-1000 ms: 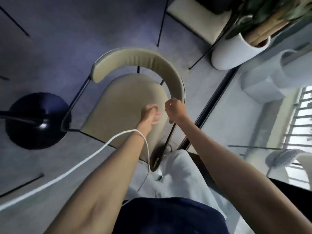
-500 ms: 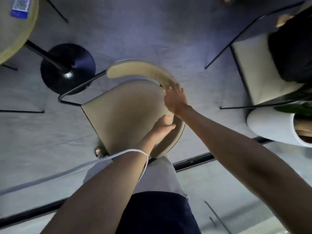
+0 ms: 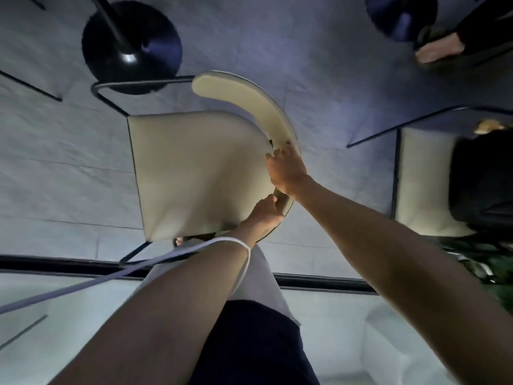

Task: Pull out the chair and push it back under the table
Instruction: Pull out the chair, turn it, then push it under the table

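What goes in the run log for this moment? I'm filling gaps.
left hand: on backrest end | right hand: gripping backrest | chair: out, by table base

Grey floor (image 3: pixel 319 51): chair (image 3: pixel 194 168), table base (image 3: pixel 130 48) standing.

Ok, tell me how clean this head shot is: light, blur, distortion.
Head view: dim, bluish light; the chair seat is fairly sharp, while the floor and the table base are smeared by motion blur. Wide-angle stretch bulges both forearms at the bottom edge. No strong glare. The right hand and left hand on the backrest stay readable.
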